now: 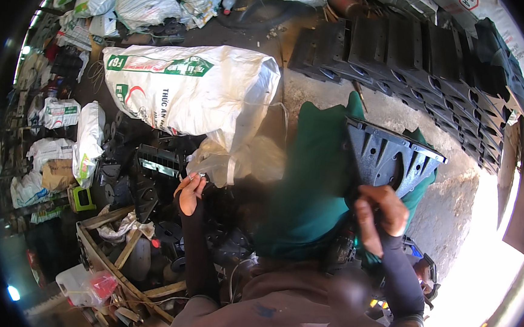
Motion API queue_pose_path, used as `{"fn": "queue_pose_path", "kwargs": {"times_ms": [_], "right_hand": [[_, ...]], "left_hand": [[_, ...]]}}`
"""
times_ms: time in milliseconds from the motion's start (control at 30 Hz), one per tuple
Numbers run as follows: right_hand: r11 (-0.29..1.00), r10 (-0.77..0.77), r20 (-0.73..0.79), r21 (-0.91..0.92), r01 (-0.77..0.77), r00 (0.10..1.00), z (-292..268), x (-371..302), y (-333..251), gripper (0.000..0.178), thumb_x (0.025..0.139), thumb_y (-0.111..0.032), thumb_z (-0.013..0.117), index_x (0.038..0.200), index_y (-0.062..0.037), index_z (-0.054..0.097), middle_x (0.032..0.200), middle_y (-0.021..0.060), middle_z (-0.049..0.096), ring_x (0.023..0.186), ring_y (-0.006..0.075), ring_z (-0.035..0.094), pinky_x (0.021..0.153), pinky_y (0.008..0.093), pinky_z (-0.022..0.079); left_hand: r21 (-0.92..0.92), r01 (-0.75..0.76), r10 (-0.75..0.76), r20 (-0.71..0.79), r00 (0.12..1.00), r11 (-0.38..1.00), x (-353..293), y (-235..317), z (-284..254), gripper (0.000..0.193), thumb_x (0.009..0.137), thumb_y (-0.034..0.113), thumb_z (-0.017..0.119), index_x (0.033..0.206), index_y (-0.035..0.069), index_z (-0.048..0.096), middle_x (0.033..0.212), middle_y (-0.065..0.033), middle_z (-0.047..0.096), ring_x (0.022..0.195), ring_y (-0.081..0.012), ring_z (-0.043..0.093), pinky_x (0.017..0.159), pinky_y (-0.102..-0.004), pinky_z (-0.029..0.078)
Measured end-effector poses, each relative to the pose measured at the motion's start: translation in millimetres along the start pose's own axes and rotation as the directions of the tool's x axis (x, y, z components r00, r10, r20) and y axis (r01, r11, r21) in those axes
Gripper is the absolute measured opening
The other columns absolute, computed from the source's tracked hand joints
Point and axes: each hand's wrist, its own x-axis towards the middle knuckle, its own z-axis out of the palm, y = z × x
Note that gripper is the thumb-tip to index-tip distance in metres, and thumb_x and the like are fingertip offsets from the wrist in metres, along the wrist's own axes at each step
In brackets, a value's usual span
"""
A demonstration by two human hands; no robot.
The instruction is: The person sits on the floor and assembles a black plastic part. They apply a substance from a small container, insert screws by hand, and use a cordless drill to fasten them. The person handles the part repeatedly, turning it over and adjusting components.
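My left hand (191,192) is raised beside the mouth of a clear plastic bag (213,163), fingers pinched on small shiny metal pieces too small to name. Across my green-trousered thighs (317,161) lies a black fan-shaped part (399,158) with ribs and holes, its wide end pointing away from me. My right hand (383,217) is curled at the part's narrow near end. What its fingers close on is hidden. Just left of that hand, at my lap, is a dark tool (342,247) that looks like a power drill, with a small green glow beside it.
A big white woven sack (188,88) lies ahead on the left. Stacked black parts (397,57) stand at the far right. Dark parts fill the left side, near a wooden-framed crate (109,262) and a white jug (77,284). Concrete floor (454,201) shows to the right.
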Motion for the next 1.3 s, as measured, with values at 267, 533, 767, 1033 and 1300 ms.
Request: {"fn": "queue_pose_path", "kwargs": {"times_ms": [267,533,767,1033,1300], "right_hand": [[0.409,0.370,0.540,0.636,-0.654,0.756,51,12,-46,0.047,0.098,-0.030,0.054,0.131,0.0022,0.047,0.118,0.0131,0.059,0.106,0.0204,0.058,0.093,0.0328,0.045],[-0.331,0.527,0.638,0.763,-0.555,0.562,44,-22,-16,0.050,0.100,-0.043,0.035,0.111,0.0008,0.057,0.106,0.0212,0.061,0.101,0.0356,0.059,0.091,0.0464,0.048],[-0.247,0.626,0.650,0.689,-0.681,0.431,37,-25,-37,0.049,0.101,-0.041,0.035,0.109,0.0016,0.057,0.101,0.0192,0.062,0.098,0.0325,0.060,0.090,0.0428,0.049],[0.029,0.692,0.695,0.244,-0.969,0.195,8,-12,-55,0.026,0.096,-0.024,0.044,0.097,-0.0007,0.055,0.081,0.0091,0.055,0.063,0.0145,0.051,0.053,0.0239,0.040],[0.996,0.011,0.333,-0.089,0.020,0.943,14,-19,-67,0.020,0.077,0.005,0.057,0.096,0.0011,0.061,0.094,0.0157,0.062,0.085,0.0278,0.065,0.076,0.0348,0.051]], "left_hand": [[-0.094,0.494,-0.318,0.660,0.681,0.865,-118,46,148,0.022,0.086,-0.004,0.060,0.108,-0.005,0.061,0.101,-0.0119,0.065,0.090,-0.0214,0.064,0.077,-0.0286,0.053],[0.127,-0.890,0.518,0.773,0.365,0.438,-227,16,219,0.037,0.072,-0.011,0.061,0.107,0.001,0.061,0.102,-0.0140,0.062,0.098,-0.0274,0.059,0.077,-0.0338,0.047],[0.157,-0.880,0.438,0.820,0.369,0.448,-233,25,196,0.033,0.074,-0.003,0.061,0.107,-0.004,0.060,0.106,-0.0177,0.062,0.096,-0.0302,0.061,0.081,-0.0349,0.048],[0.082,-0.405,0.266,0.633,0.727,0.911,-218,39,177,0.026,0.087,0.006,0.062,0.111,-0.004,0.058,0.102,-0.0160,0.063,0.087,-0.0258,0.063,0.080,-0.0337,0.050],[0.155,0.916,-0.511,0.857,0.061,0.371,-206,6,187,0.055,0.103,0.043,0.029,0.121,-0.004,0.053,0.119,-0.0191,0.057,0.113,-0.0267,0.054,0.103,-0.0399,0.037]]}}
